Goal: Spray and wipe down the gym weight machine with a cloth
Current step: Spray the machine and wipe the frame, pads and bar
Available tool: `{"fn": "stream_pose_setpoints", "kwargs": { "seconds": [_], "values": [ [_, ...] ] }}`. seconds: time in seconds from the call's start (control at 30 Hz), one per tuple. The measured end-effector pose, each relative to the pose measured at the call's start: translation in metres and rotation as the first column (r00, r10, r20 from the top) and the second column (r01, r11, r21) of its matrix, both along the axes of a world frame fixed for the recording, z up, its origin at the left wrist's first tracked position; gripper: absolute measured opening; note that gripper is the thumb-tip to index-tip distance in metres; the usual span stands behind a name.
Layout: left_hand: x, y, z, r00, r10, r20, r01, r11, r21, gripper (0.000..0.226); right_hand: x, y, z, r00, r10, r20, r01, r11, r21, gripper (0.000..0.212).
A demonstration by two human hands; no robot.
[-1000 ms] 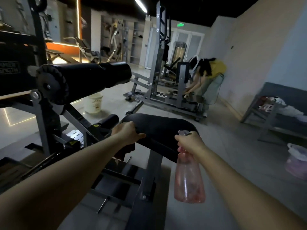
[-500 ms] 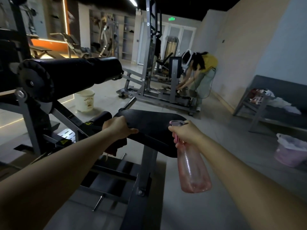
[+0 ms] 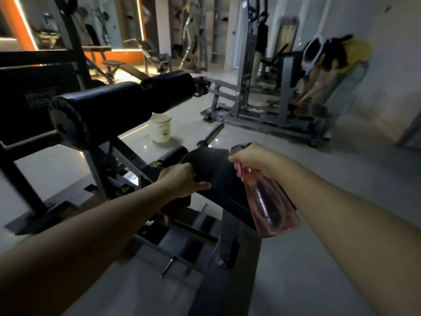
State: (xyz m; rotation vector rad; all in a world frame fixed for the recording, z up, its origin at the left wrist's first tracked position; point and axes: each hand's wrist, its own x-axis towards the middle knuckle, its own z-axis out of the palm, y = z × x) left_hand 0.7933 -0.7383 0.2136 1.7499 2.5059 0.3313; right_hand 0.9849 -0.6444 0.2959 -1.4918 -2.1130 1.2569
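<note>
Two-handed, we are clutching the limp cloth (image 3: 176, 205) against the pad (image 3: 211, 165)'s left edge with the left hand (image 3: 182, 179) and gripping the light, probably slippery bottle (image 3: 273, 210) by its neck with the right hand (image 3: 255, 159).

bucket (image 3: 160, 128) on floor | person (image 3: 337, 65) bent at far machine (image 3: 262, 106)

Yellow warning triangles (image 3: 155, 165) on machine frame (image 3: 97, 175)

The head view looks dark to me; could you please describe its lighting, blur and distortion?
Head view: dim foreground, the black seat pad nearly featureless; glare streaks on the floor by the white bucket; the bending person is blurred; wide-angle distortion bends edges.
</note>
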Motion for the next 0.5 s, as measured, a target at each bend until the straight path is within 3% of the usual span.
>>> {"fn": "stream_pose_setpoints", "kwargs": {
  "seconds": [0.17, 0.27, 0.37, 0.5],
  "values": [
    [0.006, 0.006, 0.016, 0.993, 0.046, -0.112, -0.064, 0.985, -0.160, 0.056, 0.030, 0.027, 0.017, 1.000, 0.000, -0.011, -0.001, 0.999, -0.035, 0.023],
    [0.018, 0.012, 0.032, 0.992, 0.076, -0.101, -0.104, 0.942, -0.318, 0.052, 0.072, 0.037, 0.037, 1.000, -0.011, 0.020, 0.011, 0.999, -0.041, 0.030],
    [0.036, 0.008, 0.058, 0.990, 0.120, -0.079, -0.142, 0.903, -0.406, 0.051, 0.109, 0.040, 0.051, 0.978, 0.084, 0.189, -0.089, 0.996, 0.018, 0.021],
    [0.075, -0.003, 0.095, 0.970, 0.242, 0.014, -0.206, 0.853, -0.479, 0.032, 0.146, 0.052, 0.068, 0.857, 0.299, 0.419, -0.303, 0.951, -0.059, 0.010]
  ]
}}
